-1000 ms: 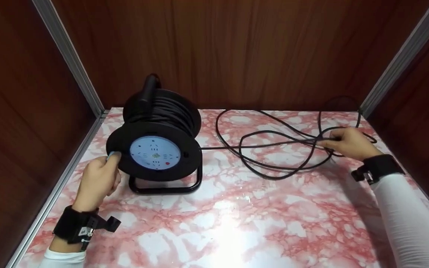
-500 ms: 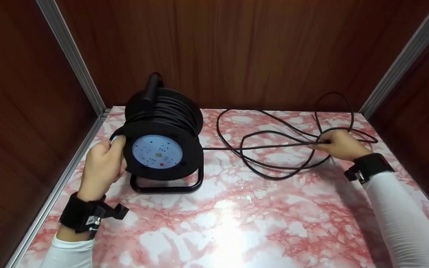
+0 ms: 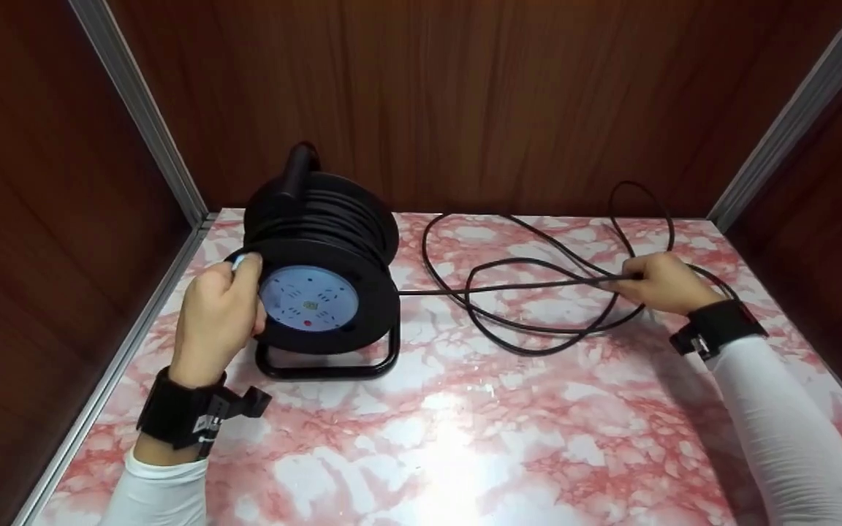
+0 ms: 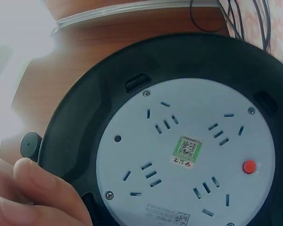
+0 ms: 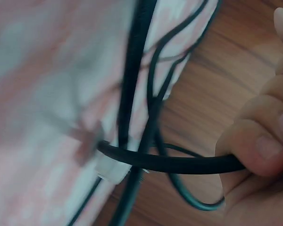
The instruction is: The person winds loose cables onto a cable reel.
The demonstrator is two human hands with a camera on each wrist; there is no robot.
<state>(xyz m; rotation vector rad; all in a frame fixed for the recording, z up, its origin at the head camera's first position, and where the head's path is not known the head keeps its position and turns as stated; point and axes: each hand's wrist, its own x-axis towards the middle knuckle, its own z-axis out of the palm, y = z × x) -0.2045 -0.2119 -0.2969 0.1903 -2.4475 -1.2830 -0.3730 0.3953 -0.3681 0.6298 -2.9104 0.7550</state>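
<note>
A black cable reel (image 3: 373,307) with a pale-blue socket face (image 3: 309,298) stands on the left of the table. My left hand (image 3: 215,318) curls its fingers at the left edge of the reel's front disc, holding a small light-blue-tipped knob (image 3: 239,258) mostly hidden by the thumb. In the left wrist view, a red button (image 4: 249,166) sits among the socket slots. Over on the right, my right hand (image 3: 666,283) pinches the black cable (image 3: 523,286), which runs taut to the reel. In the right wrist view, the cable emerges from between thumb and fingers.
Loose cable loops (image 3: 531,352) spread over the red-and-white marbled table (image 3: 479,438), one loop rising against the back panel (image 3: 501,109). Wood-look panels with metal edge strips enclose the back and sides. A black carry handle (image 3: 298,172) tops the reel.
My left hand has moved up and right along the disc's edge, and the socket face has turned clockwise. The right hand has shifted slightly left with the cable.
</note>
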